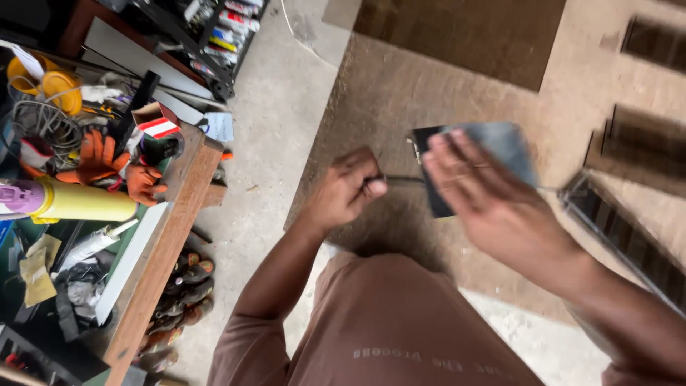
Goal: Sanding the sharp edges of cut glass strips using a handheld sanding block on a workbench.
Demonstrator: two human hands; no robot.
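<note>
A rough concrete floor [279, 107], pale and stained, runs up the middle of the workshop, with a broad brown board [400, 93] of matte, dusty fibre laid flat to its right. On the board the left hand [346, 189] is curled into a closed fist around a thin dark metal rod [400, 179], thumb pressed on top; only a short length of the rod shows between the two hands. The right hand [493, 204], blurred, lies with fingers stretched flat over a folded grey sheet of abrasive paper [493, 143] with a dark underside, pressing it down over the rod; whether the fingers grip the sheet or only rest on it cannot be told. Just right of that hand lies a long dark ladder-like metal frame [629, 243], slanting across the board, and further dark slatted pieces [643, 143] sit beyond it. To the left a cluttered wooden workbench [171, 229] with a reddish plank edge carries orange work gloves [107, 168], a yellow cylindrical tube [78, 202] with a pale purple cap, a coil of wire [43, 129], and a small red-and-white carton [157, 123]. Beneath the bench edge worn shoes [182, 286] are heaped on the floor. The person's brown shirt [386, 329] fills the lower foreground.
</note>
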